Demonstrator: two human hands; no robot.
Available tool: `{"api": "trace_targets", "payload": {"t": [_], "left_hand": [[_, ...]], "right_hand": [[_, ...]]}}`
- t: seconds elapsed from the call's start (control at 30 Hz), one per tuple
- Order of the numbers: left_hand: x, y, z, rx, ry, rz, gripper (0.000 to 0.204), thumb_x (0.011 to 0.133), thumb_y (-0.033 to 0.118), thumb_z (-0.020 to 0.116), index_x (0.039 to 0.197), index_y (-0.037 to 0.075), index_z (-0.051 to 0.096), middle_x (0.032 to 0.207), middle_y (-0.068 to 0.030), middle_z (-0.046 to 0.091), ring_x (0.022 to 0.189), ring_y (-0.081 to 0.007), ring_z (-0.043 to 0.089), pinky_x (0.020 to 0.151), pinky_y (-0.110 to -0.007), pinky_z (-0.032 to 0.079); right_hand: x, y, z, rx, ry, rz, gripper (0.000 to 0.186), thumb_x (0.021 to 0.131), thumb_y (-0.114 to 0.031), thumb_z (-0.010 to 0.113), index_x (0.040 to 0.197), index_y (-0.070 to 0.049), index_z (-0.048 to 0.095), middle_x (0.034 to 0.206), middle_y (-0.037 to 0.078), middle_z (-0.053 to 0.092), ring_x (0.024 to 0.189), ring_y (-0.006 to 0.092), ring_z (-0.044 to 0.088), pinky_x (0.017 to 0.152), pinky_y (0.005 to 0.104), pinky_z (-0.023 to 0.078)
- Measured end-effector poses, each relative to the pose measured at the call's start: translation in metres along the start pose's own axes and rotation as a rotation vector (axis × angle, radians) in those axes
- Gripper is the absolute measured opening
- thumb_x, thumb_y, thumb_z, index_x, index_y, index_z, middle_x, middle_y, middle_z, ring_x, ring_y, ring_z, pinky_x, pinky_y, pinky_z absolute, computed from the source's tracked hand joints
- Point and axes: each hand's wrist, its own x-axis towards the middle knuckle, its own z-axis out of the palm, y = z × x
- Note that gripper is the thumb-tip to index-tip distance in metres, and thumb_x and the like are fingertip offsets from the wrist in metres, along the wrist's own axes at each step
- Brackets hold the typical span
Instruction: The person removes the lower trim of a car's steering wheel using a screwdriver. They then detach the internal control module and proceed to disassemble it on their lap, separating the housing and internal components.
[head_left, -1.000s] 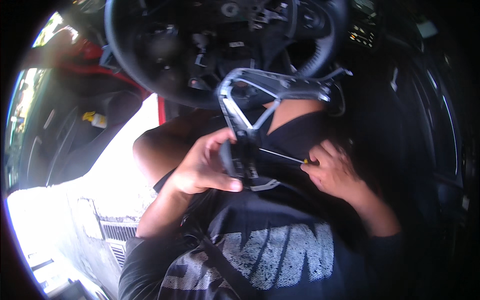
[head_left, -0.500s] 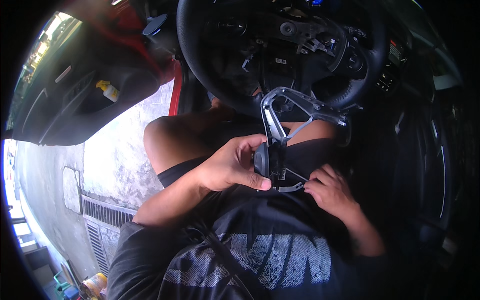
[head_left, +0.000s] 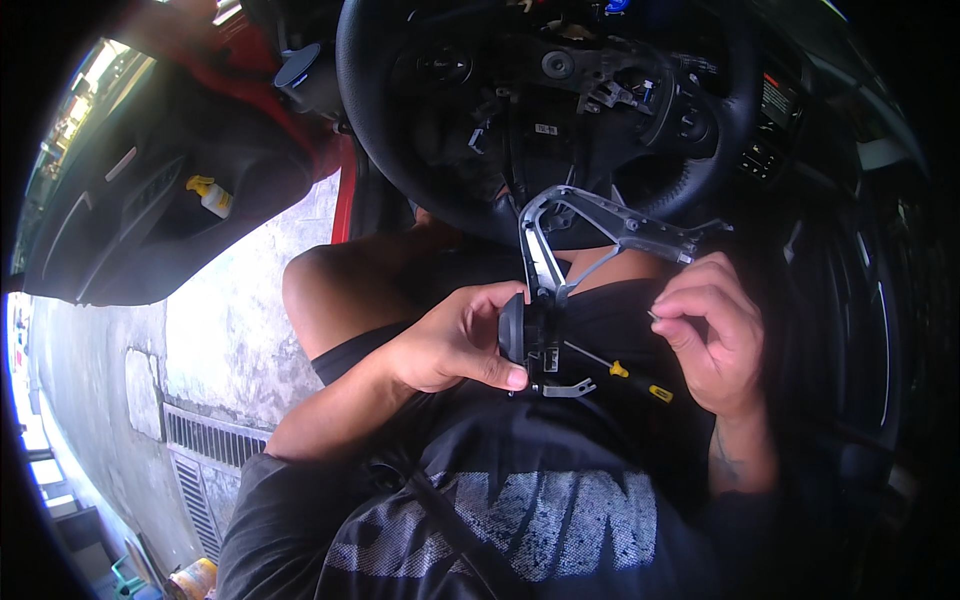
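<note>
My left hand (head_left: 450, 345) grips the lower black housing of a silver-and-black trim piece (head_left: 540, 250), whose angled frame rises toward the steering wheel (head_left: 355, 100). A short grey bracket (head_left: 568, 390) sticks out at its bottom. My right hand (head_left: 715, 340) is raised to the right of the part, thumb and index finger pinched on something tiny that I cannot make out. A screwdriver with a black-and-yellow handle (head_left: 655, 390) lies across my lap between my hands, its shaft reaching toward the housing.
The open car door (head_left: 120, 230) at left holds a yellow-capped spray bottle (head_left: 215, 200). A concrete floor with a drain grate (head_left: 210, 430) shows beyond it. Wheel, exposed hub (head_left: 557, 63) and dashboard screen (head_left: 778, 100) are ahead; the dark interior fills the right.
My right hand has left the screwdriver, which now lies exposed, and has risen up and to the right with fingers pinched. My left hand still grips the trim piece.
</note>
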Motion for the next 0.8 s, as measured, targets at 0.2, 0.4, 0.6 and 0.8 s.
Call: {"api": "trace_targets", "payload": {"t": [0.2,0.4,0.6,0.8], "left_hand": [[0.001,0.000,-0.002,-0.002,0.030,-0.066,0.075,0.068,0.000,0.098,0.134,-0.003,0.065,0.116,-0.0088,0.078,0.106,-0.0179,0.076,0.101,-0.033,0.059],[0.001,0.003,-0.001,0.032,0.014,-0.055,0.072,0.069,0.000,0.099,0.133,-0.003,0.065,0.115,-0.0078,0.077,0.108,-0.0168,0.075,0.104,-0.034,0.057],[0.003,0.003,0.016,0.278,0.053,0.011,0.062,0.080,-0.002,0.094,0.134,0.001,0.063,0.115,-0.0020,0.073,0.108,-0.0129,0.070,0.104,-0.032,0.054],[0.006,0.006,0.030,0.427,0.105,0.046,0.060,0.081,0.002,0.095,0.133,0.003,0.064,0.114,-0.0020,0.070,0.107,-0.0114,0.066,0.099,-0.031,0.054]], "right_hand": [[0.010,0.000,0.011,0.001,0.000,-0.040,0.016,0.085,0.000,0.087,0.095,-0.003,0.075,0.091,0.008,0.072,0.086,0.0228,0.066,0.078,0.0338,0.053],[0.013,-0.007,0.010,-0.087,0.008,-0.030,0.018,0.079,-0.004,0.090,0.091,-0.005,0.077,0.090,0.006,0.073,0.086,0.0259,0.066,0.076,0.0365,0.055],[0.035,-0.022,0.017,-0.197,-0.077,-0.184,0.019,0.073,-0.002,0.087,0.089,-0.007,0.077,0.092,0.001,0.070,0.092,0.0235,0.065,0.076,0.0349,0.055],[0.048,-0.027,0.020,-0.378,-0.245,-0.233,0.007,0.082,-0.010,0.082,0.085,-0.009,0.076,0.089,0.001,0.060,0.093,0.0216,0.061,0.077,0.0372,0.053]]}}
